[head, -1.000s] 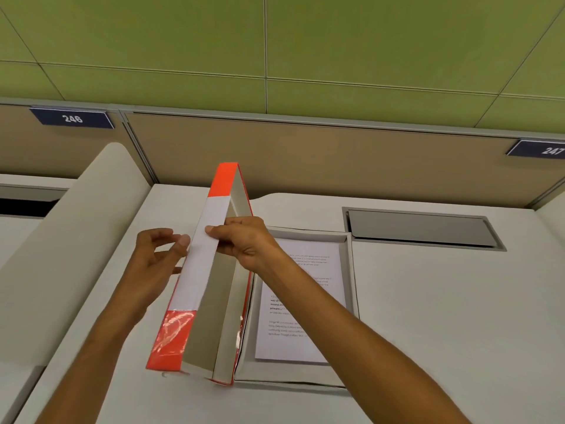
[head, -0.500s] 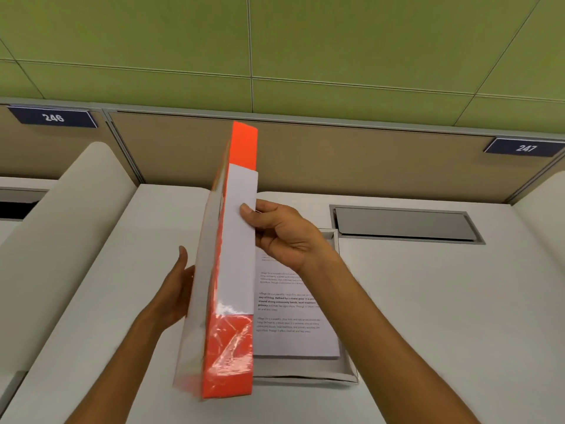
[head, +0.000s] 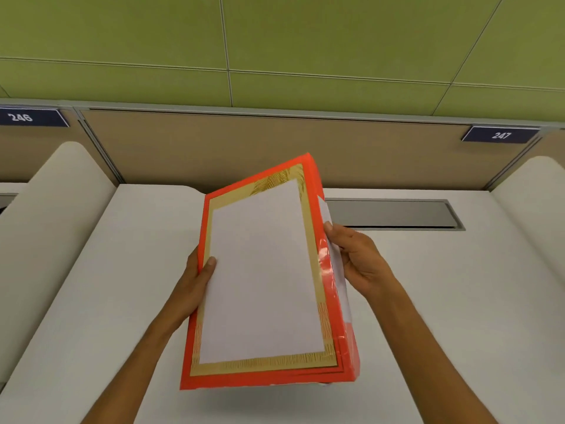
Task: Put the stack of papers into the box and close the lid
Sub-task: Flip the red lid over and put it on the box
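I hold the orange box lid (head: 263, 276) with both hands above the desk, its top face toward me. That face has a gold patterned border and a white panel in the middle. My left hand (head: 197, 280) grips the lid's left edge, thumb on the white panel. My right hand (head: 356, 258) grips the right side wall, where white paper and glossy tape wrap the orange. The lid tilts, its left side lower and nearer to me. The open box and the stack of papers are hidden behind the lid.
The white desk (head: 122, 286) spreads left and right of the lid. A grey cable hatch (head: 394, 214) is set into the desk at the back right. Rounded white dividers (head: 46, 215) flank the desk, and a tan partition (head: 244, 148) with number plates stands behind.
The lid has swung from standing on edge at the left of the box to lying over it, top face toward me, and now covers the box and papers. My left hand moved onto its left edge.
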Available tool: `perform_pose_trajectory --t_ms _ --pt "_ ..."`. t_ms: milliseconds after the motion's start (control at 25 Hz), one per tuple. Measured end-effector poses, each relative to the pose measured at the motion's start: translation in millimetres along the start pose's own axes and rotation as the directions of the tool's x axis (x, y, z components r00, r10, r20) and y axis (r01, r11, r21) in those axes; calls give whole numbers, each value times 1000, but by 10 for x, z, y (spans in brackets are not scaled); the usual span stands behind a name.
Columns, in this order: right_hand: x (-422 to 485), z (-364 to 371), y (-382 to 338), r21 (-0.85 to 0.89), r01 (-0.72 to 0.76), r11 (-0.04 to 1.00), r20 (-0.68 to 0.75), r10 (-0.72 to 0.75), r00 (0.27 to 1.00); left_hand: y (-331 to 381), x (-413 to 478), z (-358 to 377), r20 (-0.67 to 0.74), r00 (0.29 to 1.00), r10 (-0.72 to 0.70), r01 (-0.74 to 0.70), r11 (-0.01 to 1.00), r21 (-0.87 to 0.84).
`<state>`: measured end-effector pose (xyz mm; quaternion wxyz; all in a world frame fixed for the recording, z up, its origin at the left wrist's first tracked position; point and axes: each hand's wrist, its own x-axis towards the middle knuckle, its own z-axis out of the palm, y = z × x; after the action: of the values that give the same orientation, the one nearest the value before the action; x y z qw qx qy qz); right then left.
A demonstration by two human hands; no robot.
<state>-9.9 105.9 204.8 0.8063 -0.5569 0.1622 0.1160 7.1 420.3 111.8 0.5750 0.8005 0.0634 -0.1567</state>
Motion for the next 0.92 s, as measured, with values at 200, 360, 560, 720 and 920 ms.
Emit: perform_pose_trajectory --t_ms 200,360,560,720,920 --pt "135 -486 533 -184 63 981 -182 -97 978 -136 86 285 -16 1000 19 -16 986 166" --pt "274 -610 977 -300 34 953 -332 -137 933 -363 208 405 1 1000 -1 0 958 286" --pt "492 -646 1239 -388 1 921 -362 -154 920 -367 319 492 -87 996 -1 39 896 443" --pt "638 -656 1288 -418 -47 907 -362 -118 925 -378 433 463 -97 995 -23 67 875 480" --pt "741 -710 1393 -447 -107 888 -404 -94 910 -474 501 502 -83 996 -43 78 871 486"
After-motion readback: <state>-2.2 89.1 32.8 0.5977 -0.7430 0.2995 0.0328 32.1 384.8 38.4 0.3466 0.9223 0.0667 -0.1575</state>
